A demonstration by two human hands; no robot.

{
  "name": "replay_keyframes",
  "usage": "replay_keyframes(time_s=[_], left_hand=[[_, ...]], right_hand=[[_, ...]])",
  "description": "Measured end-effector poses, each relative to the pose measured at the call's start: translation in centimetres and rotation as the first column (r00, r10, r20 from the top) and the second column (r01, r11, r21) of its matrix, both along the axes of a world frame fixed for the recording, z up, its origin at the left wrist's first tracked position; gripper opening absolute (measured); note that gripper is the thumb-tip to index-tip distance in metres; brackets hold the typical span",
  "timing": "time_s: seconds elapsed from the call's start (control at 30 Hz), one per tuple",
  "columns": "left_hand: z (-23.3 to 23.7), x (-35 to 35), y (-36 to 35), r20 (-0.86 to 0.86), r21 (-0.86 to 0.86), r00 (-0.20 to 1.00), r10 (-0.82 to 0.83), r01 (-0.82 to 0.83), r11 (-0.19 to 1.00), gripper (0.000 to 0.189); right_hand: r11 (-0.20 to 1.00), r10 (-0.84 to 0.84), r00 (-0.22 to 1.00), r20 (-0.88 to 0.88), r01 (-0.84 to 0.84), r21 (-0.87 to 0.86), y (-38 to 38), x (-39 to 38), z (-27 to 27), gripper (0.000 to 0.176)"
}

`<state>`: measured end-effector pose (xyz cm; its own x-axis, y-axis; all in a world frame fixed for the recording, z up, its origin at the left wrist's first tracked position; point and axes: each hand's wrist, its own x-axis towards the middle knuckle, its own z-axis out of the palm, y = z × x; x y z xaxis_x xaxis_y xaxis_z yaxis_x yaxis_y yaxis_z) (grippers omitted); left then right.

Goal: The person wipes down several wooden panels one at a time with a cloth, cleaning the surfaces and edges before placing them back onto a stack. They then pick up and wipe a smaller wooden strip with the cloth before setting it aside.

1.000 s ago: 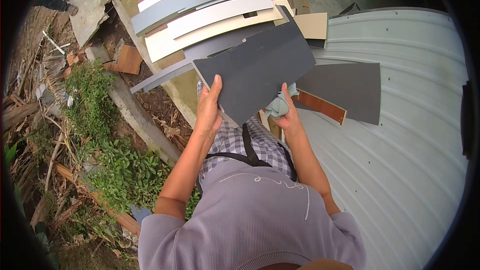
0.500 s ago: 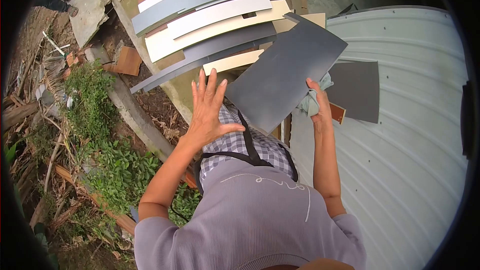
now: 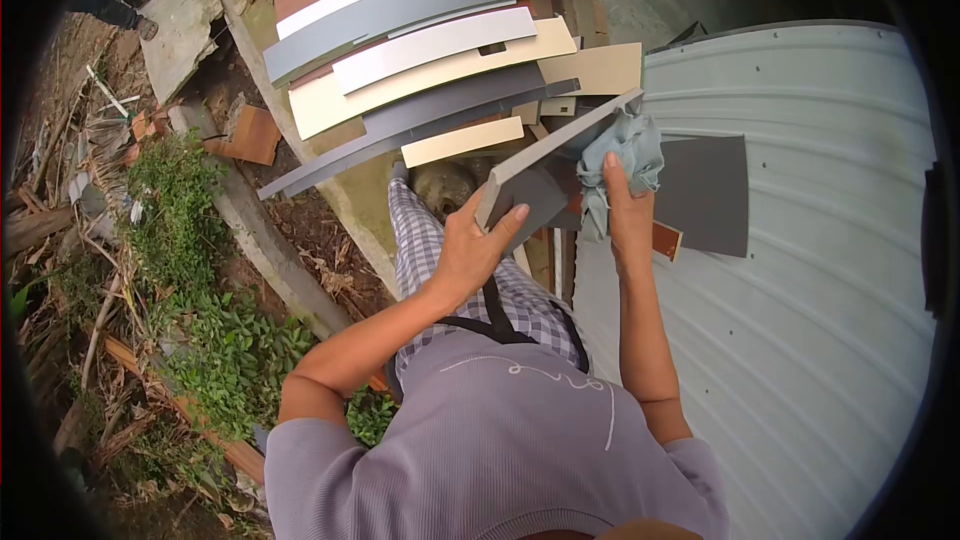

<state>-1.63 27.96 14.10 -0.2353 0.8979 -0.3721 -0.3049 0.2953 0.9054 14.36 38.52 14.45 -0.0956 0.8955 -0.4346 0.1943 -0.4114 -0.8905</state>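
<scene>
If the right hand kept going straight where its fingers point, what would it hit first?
The light blue cloth that the right hand grips, bunched against the upper end of the grey panel. Beyond that comes probably the beige board, though depth is unclear.

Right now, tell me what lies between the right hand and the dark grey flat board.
In the head view, a crumpled pale blue-green cloth lies there, held by the right hand against the upper end of the dark grey flat board.
</scene>
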Motion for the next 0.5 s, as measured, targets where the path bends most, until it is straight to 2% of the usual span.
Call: replay_keyframes(time_s=[0.03,0.07,0.1,0.13,0.2,0.27,0.33,0.37,0.4,0.47,0.5], left_hand=[[-0.5,0.2,0.2,0.060,-0.022,0.998,0.020,-0.018,1.000,0.043],[-1.0,1.0,-0.1,0.054,-0.011,0.998,0.043,-0.043,0.999,0.043],[-1.4,1.9,-0.3,0.052,0.001,0.996,0.066,-0.066,0.998,0.043],[-1.8,2.1,-0.6,0.166,-0.041,0.982,0.086,-0.081,0.996,0.042],[-1.2,1.8,-0.8,0.338,-0.150,0.933,0.128,-0.081,0.985,0.043],[-1.1,1.1,-1.1,0.369,-0.139,0.920,0.132,-0.086,0.987,0.043],[-0.4,0.2,-1.3,0.416,-0.105,0.897,0.150,-0.116,0.988,0.043],[-0.1,-0.3,-1.5,0.420,-0.116,0.894,0.154,-0.116,0.986,0.043],[0.2,-0.8,-1.7,0.455,-0.143,0.872,0.180,-0.127,0.981,0.042],[0.8,-1.8,-1.9,0.478,-0.183,0.851,0.218,-0.146,0.972,0.041],[0.9,-2.3,-1.9,0.464,-0.194,0.854,0.234,-0.160,0.968,0.041]], right_hand=[[0.974,0.080,0.985,0.152,-0.110,0.197,-1.0,-1.3,-0.1,0.032],[0.844,0.122,0.925,0.359,-0.287,0.453,-2.2,-3.0,-0.4,0.029],[0.622,0.093,0.825,0.558,-0.486,0.615,-3.2,-4.1,-0.7,0.027],[0.629,0.090,0.818,0.568,-0.489,0.605,-3.5,-4.4,-1.1,0.027],[0.644,-0.011,0.887,0.461,-0.347,0.682,-3.1,-4.8,-2.5,0.023],[0.670,-0.084,0.856,0.509,-0.330,0.665,-1.2,-3.5,-3.6,0.021],[0.794,-0.192,0.858,0.477,-0.150,0.589,1.8,-1.2,-5.3,0.023],[0.798,-0.256,0.847,0.466,-0.087,0.596,3.6,0.8,-6.9,0.026],[0.817,-0.305,0.759,0.575,-0.101,0.567,5.5,3.4,-8.7,0.031],[0.870,-0.307,0.499,0.810,-0.199,0.452,7.7,9.5,-13.4,0.037],[0.870,-0.304,0.495,0.814,-0.204,0.449,7.6,11.2,-14.2,0.037]])
